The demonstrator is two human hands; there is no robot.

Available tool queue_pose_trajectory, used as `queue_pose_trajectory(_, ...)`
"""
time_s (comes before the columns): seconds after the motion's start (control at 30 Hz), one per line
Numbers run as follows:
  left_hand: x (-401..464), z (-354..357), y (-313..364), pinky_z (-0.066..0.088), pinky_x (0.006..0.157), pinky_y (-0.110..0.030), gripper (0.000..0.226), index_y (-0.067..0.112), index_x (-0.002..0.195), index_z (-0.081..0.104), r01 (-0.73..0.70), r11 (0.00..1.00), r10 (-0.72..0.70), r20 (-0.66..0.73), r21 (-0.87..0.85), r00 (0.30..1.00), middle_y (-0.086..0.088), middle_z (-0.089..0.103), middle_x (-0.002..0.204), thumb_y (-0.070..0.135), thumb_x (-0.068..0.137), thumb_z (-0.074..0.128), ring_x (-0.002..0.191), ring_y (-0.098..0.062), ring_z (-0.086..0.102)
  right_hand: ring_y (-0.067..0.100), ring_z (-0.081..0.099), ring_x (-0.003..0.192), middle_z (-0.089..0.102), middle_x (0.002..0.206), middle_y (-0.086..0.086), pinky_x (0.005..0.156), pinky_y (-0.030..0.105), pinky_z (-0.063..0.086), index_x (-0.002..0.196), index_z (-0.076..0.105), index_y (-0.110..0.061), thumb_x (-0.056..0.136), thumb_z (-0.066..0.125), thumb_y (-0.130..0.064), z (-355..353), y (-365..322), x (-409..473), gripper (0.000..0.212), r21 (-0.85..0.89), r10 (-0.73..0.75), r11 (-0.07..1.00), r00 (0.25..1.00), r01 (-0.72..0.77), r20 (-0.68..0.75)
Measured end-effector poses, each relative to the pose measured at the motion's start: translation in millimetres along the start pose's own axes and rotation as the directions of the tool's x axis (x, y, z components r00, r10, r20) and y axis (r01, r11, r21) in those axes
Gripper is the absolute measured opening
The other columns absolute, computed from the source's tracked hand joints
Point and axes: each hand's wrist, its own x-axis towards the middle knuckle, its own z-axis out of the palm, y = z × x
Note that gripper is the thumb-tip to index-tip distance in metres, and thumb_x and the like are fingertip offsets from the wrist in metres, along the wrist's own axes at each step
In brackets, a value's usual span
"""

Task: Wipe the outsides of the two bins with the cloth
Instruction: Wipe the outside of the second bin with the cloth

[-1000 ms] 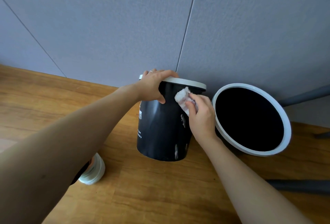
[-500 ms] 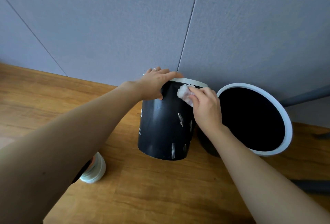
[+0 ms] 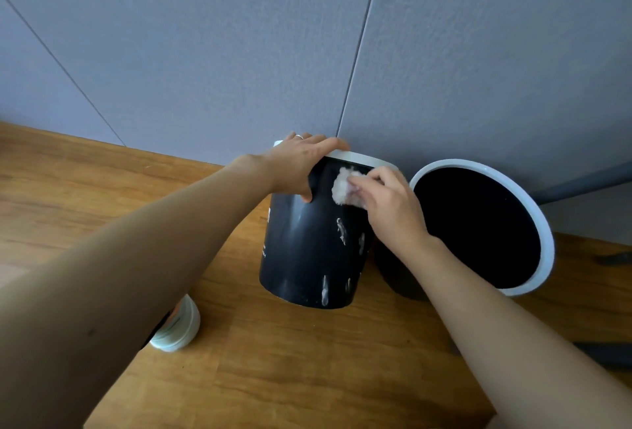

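Wooden floor [image 3: 290, 370] carries two black bins [image 3: 307, 257] [image 3: 478, 227], white tub [image 3: 179, 329].

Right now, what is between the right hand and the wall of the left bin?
In the head view, the white cloth lies between the right hand and the left bin, pressed near its rim.

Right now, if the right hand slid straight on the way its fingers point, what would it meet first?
The right hand points left across the near bin, pressing the cloth. It would probably meet the left hand's thumb, which grips the rim.
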Motion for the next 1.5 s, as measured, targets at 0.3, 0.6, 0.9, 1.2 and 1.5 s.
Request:
queue_pose_trajectory(0.3, 1.2, 5.0, -7.5, 0.033, 0.098, -0.036, 0.106, 0.032, 0.140, 0.026, 0.026, 0.999, -0.025, -0.052, 0.027, 0.998, -0.002, 0.051, 0.125, 0.020, 0.057, 0.091, 0.116, -0.029, 0.045, 0.025, 0.055, 0.080, 0.056, 0.087, 0.010, 0.067, 0.038, 0.050, 0.107, 0.073, -0.006, 0.085, 0.071, -0.004, 11.5, -7.9, -21.3, 0.022, 0.164, -0.029, 0.986, 0.997, 0.018, 0.068)
queue_pose_trajectory(0.6, -1.0, 7.8, -7.9, 0.044, 0.092, -0.042, 0.109, 0.034, 0.141, 0.024, 0.053, 0.997, -0.050, -0.054, 0.048, 0.997, -0.004, 0.050, 0.124, 0.018, 0.056, 0.091, 0.114, -0.032, 0.047, 0.029, 0.055, 0.078, 0.059, 0.084, 0.015, 0.064, 0.034, 0.044, 0.105, 0.074, -0.005, 0.087, 0.069, -0.007, 3.7, -12.3, 7.2, 0.019, 0.099, 0.080, 0.992, 0.996, -0.075, -0.043)
queue_pose_trajectory(0.9, -0.9, 7.0, -12.6, 0.047, 0.089, -0.045, 0.106, 0.034, 0.140, 0.025, 0.072, 0.997, -0.070, -0.049, 0.040, 0.996, -0.002, 0.051, 0.120, 0.019, 0.058, 0.090, 0.112, -0.028, 0.048, 0.025, 0.055, 0.076, 0.057, 0.088, 0.012, 0.064, 0.029, 0.051, 0.105, 0.073, -0.003, 0.085, 0.069, 0.000, 13.6, -15.1, -58.9, 0.021, 0.155, -0.140, 0.982, 0.966, 0.107, 0.219)
queue_pose_trajectory(1.2, 0.8, 8.2, -13.7, 0.041, 0.093, -0.038, 0.105, 0.029, 0.144, 0.028, 0.095, 0.995, -0.095, -0.030, 0.001, 0.995, -0.003, 0.049, 0.126, 0.020, 0.060, 0.089, 0.118, -0.029, 0.045, 0.027, 0.057, 0.083, 0.058, 0.091, 0.012, 0.070, 0.039, 0.050, 0.112, 0.071, -0.005, 0.089, 0.066, -0.006, 11.1, -8.7, -13.2, 0.023, 0.144, 0.091, 0.985, 0.996, -0.092, 0.016)
queue_pose_trajectory(1.5, 0.0, 6.2, -16.6, 0.038, 0.087, -0.033, 0.096, 0.026, 0.139, 0.033, 0.023, 0.999, -0.022, -0.036, 0.033, 0.999, -0.001, 0.049, 0.122, 0.023, 0.061, 0.089, 0.112, -0.026, 0.042, 0.021, 0.055, 0.079, 0.056, 0.089, 0.009, 0.067, 0.034, 0.053, 0.106, 0.070, -0.003, 0.089, 0.065, -0.002, 18.0, -8.3, -65.8, 0.018, 0.175, -0.083, 0.983, 0.981, 0.052, 0.174)
